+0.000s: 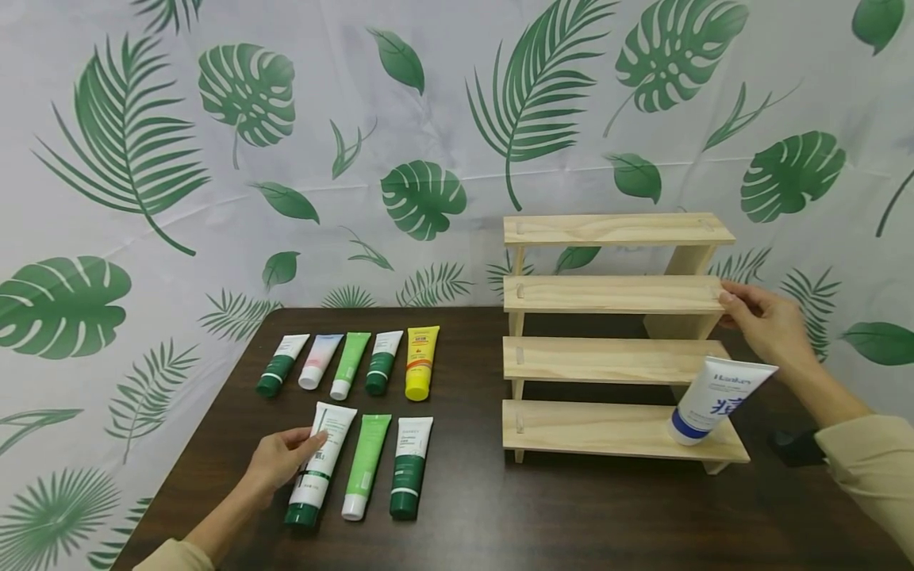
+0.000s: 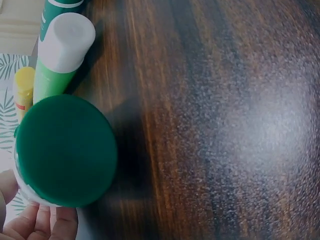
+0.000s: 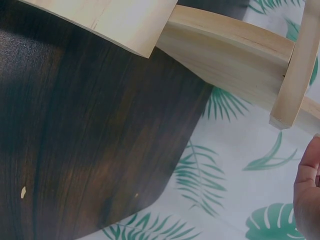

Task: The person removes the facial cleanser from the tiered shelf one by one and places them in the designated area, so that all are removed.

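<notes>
My left hand [image 1: 281, 460] grips a white squeeze tube with a dark green cap [image 1: 321, 464], its thumb on the front. In the left wrist view the green cap end [image 2: 67, 150] faces the camera, with fingers [image 2: 42, 220] beneath. A light green tube [image 1: 367, 464] and a white-and-dark-green tube [image 1: 411, 468] lie beside it. My right hand [image 1: 767, 321] pinches the right end of a board on the four-tier wooden rack [image 1: 607, 295]. A white tube with a blue band [image 1: 721, 396] leans on the rack's lowest board, at its right end.
A back row of several tubes, including a yellow tube [image 1: 421, 361], lies on the dark wooden table [image 1: 457, 523]. Behind the table hangs a leaf-patterned cloth [image 1: 343, 103]. A black object [image 1: 796, 448] sits right of the rack.
</notes>
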A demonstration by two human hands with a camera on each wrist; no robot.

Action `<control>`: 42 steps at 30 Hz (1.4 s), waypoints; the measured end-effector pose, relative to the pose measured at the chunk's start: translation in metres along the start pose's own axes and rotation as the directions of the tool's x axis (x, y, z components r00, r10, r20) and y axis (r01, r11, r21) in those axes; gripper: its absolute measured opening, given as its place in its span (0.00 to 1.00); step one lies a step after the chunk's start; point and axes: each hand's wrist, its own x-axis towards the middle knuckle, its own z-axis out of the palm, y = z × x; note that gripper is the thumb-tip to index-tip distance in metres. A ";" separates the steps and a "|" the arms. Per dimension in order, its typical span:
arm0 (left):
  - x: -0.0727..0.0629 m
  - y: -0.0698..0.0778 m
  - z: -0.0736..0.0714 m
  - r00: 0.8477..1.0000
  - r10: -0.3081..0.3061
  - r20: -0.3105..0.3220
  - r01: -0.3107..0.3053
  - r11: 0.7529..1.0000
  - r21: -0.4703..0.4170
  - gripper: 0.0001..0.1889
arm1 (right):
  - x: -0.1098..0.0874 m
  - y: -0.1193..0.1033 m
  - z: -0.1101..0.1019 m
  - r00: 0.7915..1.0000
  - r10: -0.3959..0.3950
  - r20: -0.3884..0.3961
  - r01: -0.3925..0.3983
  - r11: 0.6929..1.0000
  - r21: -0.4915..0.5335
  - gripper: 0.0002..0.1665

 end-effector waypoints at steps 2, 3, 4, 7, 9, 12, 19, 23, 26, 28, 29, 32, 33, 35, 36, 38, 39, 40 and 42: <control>0.000 -0.001 0.001 1.000 0.006 -0.003 -0.006 1.000 0.004 0.31 | 0.000 0.001 0.000 1.000 -0.010 0.006 0.010 1.000 0.022 0.30; 0.000 -0.001 0.001 1.000 0.010 -0.003 -0.010 1.000 0.008 0.31 | 0.000 0.001 0.000 1.000 -0.011 0.006 0.011 1.000 0.023 0.30; 0.000 -0.001 0.001 1.000 0.009 -0.006 -0.009 1.000 0.010 0.31 | 0.000 0.001 0.000 1.000 -0.011 0.007 0.011 1.000 0.025 0.30; 0.001 -0.001 0.002 1.000 0.014 -0.009 -0.014 1.000 0.026 0.31 | -0.001 0.000 0.000 1.000 -0.013 0.008 0.013 1.000 0.024 0.31; 0.001 -0.001 0.002 1.000 0.013 -0.013 -0.013 0.999 0.036 0.31 | -0.001 0.000 0.000 1.000 -0.010 0.004 0.010 1.000 0.012 0.31; 0.001 -0.001 0.002 1.000 0.024 -0.020 -0.023 0.998 0.056 0.30 | 0.000 0.000 0.000 1.000 -0.010 0.000 0.010 1.000 0.002 0.32; 0.000 0.000 0.003 0.998 0.040 -0.051 -0.035 0.995 0.097 0.29 | 0.000 0.001 0.001 1.000 -0.025 -0.004 0.025 1.000 -0.002 0.30; -0.001 -0.001 0.004 0.998 0.037 -0.059 -0.031 0.995 0.098 0.29 | 0.000 0.001 0.001 1.000 -0.020 -0.009 0.020 1.000 -0.012 0.30; -0.001 -0.002 0.004 0.997 0.039 -0.061 -0.033 0.995 0.097 0.29 | 0.000 0.001 0.000 1.000 -0.016 -0.008 0.016 1.000 -0.001 0.30; -0.001 -0.002 0.003 0.997 0.042 -0.063 -0.036 0.994 0.100 0.29 | 0.000 0.002 0.001 1.000 -0.014 -0.008 0.014 1.000 0.000 0.30; -0.001 -0.002 0.003 0.997 0.045 -0.062 -0.038 0.994 0.102 0.29 | 0.000 0.002 0.001 1.000 -0.013 -0.006 0.013 1.000 0.001 0.30; -0.001 -0.003 0.003 0.997 0.040 -0.064 -0.032 0.993 0.116 0.29 | 0.000 0.002 0.002 1.000 -0.005 -0.003 0.005 1.000 -0.008 0.30; -0.001 -0.003 0.002 0.997 0.040 -0.064 -0.032 0.992 0.121 0.29 | 0.000 0.002 0.002 1.000 -0.005 -0.002 0.005 1.000 -0.008 0.31; -0.001 -0.003 0.002 0.997 0.040 -0.059 -0.033 0.992 0.126 0.30 | 0.001 0.002 0.001 1.000 -0.003 0.000 0.003 1.000 -0.004 0.31; -0.001 -0.003 0.002 0.998 0.036 -0.059 -0.029 0.991 0.127 0.30 | 0.001 0.002 0.001 1.000 -0.004 0.001 0.004 1.000 -0.001 0.31; -0.001 -0.003 0.001 0.998 0.035 -0.053 -0.028 0.992 0.124 0.31 | 0.000 0.002 0.001 1.000 -0.003 -0.002 0.003 1.000 0.000 0.31; -0.001 -0.003 0.001 0.998 0.035 -0.051 -0.028 0.992 0.123 0.31 | 0.000 0.002 0.001 1.000 -0.001 -0.003 0.001 1.000 -0.003 0.32; -0.001 -0.003 0.001 0.998 0.031 -0.048 -0.025 0.993 0.118 0.31 | 0.000 0.001 0.001 1.000 0.002 -0.004 -0.002 1.000 -0.003 0.32; -0.001 -0.003 0.001 0.999 0.024 -0.044 -0.019 0.993 0.114 0.31 | 0.000 0.001 0.002 1.000 0.009 -0.004 -0.009 1.000 -0.002 0.33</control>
